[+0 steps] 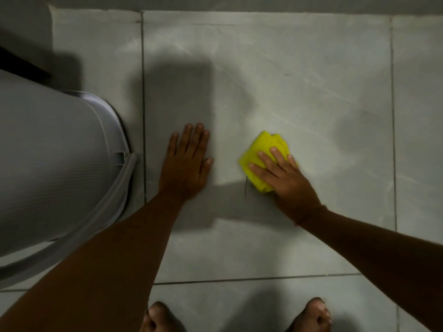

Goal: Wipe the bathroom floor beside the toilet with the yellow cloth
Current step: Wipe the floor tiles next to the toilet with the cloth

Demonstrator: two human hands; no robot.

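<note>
A bunched yellow cloth (261, 149) lies on the grey tiled floor (299, 75), right of centre. My right hand (285, 178) presses flat on top of it, fingers spread over the cloth and pointing up-left. My left hand (187, 164) rests palm down on the bare tile, fingers together, holding nothing, about a hand's width left of the cloth. The white toilet (55, 159) fills the left side; its rounded edge is just left of my left hand, across a grout line.
Dark grout lines (143, 116) run up the floor beside the toilet and at far right. A wall base runs along the top edge. My two bare feet (163, 317) stand at the bottom. Dark shadows fall across the middle tile.
</note>
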